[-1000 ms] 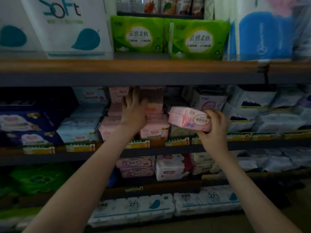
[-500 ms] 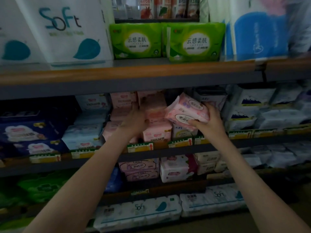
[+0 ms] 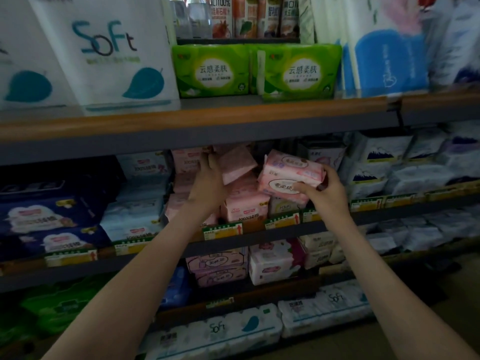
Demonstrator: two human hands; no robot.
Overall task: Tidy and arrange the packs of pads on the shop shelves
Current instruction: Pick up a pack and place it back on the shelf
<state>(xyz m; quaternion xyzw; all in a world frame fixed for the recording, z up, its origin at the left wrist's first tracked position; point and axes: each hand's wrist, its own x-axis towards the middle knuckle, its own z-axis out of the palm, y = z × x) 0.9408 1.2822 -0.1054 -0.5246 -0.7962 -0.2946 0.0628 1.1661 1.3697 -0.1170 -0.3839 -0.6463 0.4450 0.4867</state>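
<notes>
– Step in hand, going left to right?
– Restocking the pink section of the middle shelf (image 3: 389, 216), I'd say. At far left the navy packs (image 3: 39, 219) sit stacked, not touched.
– Then?
– The left hand (image 3: 209, 178) is raised under the shelf above, forearm stretched out, back of the hand to the camera.
– Fingers?
– Straight, pressed together, laid flat against the pink stack (image 3: 245, 206). A tilted pack (image 3: 237, 165) leans just beside the hand on its right. The thumb is hidden, so I can't tell if it hooks that one.
– Task item?
– The pink pack (image 3: 291, 175) is in the air in front of the stack's right side, tipped, label facing out, not yet on the shelf. The right hand (image 3: 324, 189) grips it by the right end, fingers curled over the top and thumb on the front face, wrist cocked up.
– Further right?
– The white packs (image 3: 376, 162) are stacked and not touched.
– Next move?
– My guess: the left hand steadies or straightens the tilted pack to open a slot, then the right hand levels its pack and slides it in. The gap looks tight, so the stack could topple.
</notes>
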